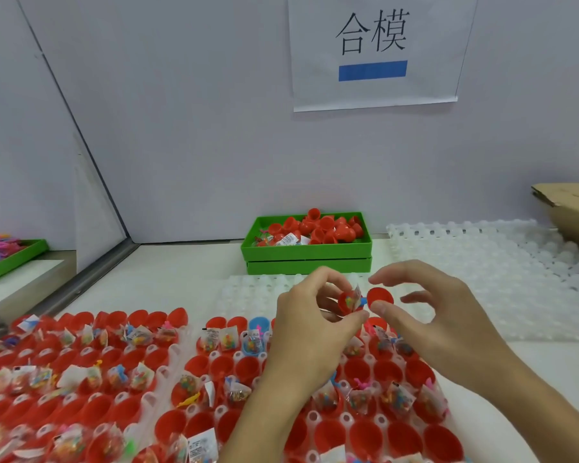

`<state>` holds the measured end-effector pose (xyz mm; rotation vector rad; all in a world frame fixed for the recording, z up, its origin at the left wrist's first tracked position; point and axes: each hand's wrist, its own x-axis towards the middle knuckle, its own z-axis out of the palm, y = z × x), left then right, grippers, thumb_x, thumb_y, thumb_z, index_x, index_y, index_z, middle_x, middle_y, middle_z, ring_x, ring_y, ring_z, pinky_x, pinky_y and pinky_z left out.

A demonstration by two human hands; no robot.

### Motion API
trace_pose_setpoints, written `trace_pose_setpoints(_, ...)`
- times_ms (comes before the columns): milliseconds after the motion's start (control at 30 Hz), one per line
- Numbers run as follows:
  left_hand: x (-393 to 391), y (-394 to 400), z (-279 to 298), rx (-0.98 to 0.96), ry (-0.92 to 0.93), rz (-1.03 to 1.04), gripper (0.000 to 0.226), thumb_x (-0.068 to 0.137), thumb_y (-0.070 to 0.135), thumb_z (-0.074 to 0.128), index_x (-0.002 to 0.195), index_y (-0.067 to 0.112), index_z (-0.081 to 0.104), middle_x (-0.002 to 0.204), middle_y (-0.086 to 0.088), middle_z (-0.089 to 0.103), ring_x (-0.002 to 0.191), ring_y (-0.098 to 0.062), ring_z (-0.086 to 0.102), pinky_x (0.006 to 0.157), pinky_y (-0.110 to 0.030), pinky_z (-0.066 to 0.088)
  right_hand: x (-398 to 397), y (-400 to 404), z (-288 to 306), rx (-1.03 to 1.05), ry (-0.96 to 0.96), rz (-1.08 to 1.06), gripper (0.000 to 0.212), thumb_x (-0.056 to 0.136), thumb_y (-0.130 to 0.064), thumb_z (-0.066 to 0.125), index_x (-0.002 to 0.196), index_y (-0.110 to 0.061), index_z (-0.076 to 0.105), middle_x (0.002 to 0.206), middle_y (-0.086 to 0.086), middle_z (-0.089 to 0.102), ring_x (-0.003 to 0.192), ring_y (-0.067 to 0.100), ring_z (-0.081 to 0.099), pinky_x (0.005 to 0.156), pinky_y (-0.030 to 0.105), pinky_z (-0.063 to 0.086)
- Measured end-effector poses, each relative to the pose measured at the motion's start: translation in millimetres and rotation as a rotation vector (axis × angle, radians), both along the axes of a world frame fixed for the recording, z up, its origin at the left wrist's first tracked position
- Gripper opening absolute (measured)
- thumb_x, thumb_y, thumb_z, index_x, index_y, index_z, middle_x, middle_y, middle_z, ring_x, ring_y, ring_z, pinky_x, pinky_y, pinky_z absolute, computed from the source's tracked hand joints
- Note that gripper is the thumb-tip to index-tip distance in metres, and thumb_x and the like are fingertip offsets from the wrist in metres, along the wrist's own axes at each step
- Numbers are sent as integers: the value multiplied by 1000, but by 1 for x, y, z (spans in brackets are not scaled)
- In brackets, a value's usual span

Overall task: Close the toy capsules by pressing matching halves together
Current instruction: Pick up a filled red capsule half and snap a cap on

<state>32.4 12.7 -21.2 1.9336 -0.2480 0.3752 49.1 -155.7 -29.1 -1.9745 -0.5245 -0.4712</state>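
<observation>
Left hand [315, 315] raised above the trays, fingers curled, pinching a red capsule half [347, 302] between thumb and fingertips; open side turned toward the right, stuffed with a small clear packet of coloured bits and a blue piece poking out. Right hand [438, 315] just beside it, thumb and forefinger nipping the rim of a second red half [380, 295], other fingers loosely spread and curved. Two halves facing each other, nearly touching, not yet pressed shut.

On the wall behind, a white paper sign [375, 51] printed with two black characters, 合模, over one blue bar. Small white labels on the packets, print too blurred to read.

Below the hands, two white socket trays side by side: left tray [81, 379] and right tray [348, 396], each packed with red open halves, many holding packets; too many and too blurred to count. One blue half [258, 324] among the red in the right tray. Farther back, two green bins [306, 252] stacked, the upper heaped with loose red halves. One more green bin [10, 259] at far left with pink and mixed toys. Empty white trays [502, 269] to the right, one cardboard box [569, 205] at the edge.
</observation>
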Motion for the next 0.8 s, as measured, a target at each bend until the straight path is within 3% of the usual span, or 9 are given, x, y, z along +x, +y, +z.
trace_pose_setpoints(133,-1,-1,0,2,-26,-26,23,77,22,84,84,27,63,79,13,68,71,-6,68,62,-22,59,-1,3,3,-40,-93,-4,18,76,-19,80,86,-32,72,97,-19,65,102,6,62,79,20,49)
trace_pose_setpoints(300,-2,-4,-2,12,-12,-85,25,76,9,81,86,24,63,81,14,68,76,-3,68,64,-17,57,0,7,1,-1,-143,-36,17,76,-11,80,77,-27,75,90,-14,67,93,10,65,74,23,51)
trace_pose_setpoints(467,-3,-3,0,-18,-28,-121,13,84,18,77,93,23,69,82,10,70,87,-4,67,67,-15,56,1,5,2,33,-149,-73,29,78,-8,78,76,-36,71,86,-16,67,90,7,65,71,14,50)
trace_pose_setpoints(733,-1,-3,1,-50,-36,-118,8,84,13,76,90,18,74,86,6,73,87,-9,68,57,-11,52,0,6,3,122,-16,-50,5,77,-31,75,74,-28,72,86,-17,68,89,9,66,74,30,55)
trace_pose_setpoints(800,0,-3,2,-75,-38,-121,7,83,12,77,88,16,74,85,4,73,85,-9,68,56,-11,52,-1,7,5,136,-8,-39,20,71,-46,68,74,-27,72,86,-16,68,88,10,66,74,29,54)
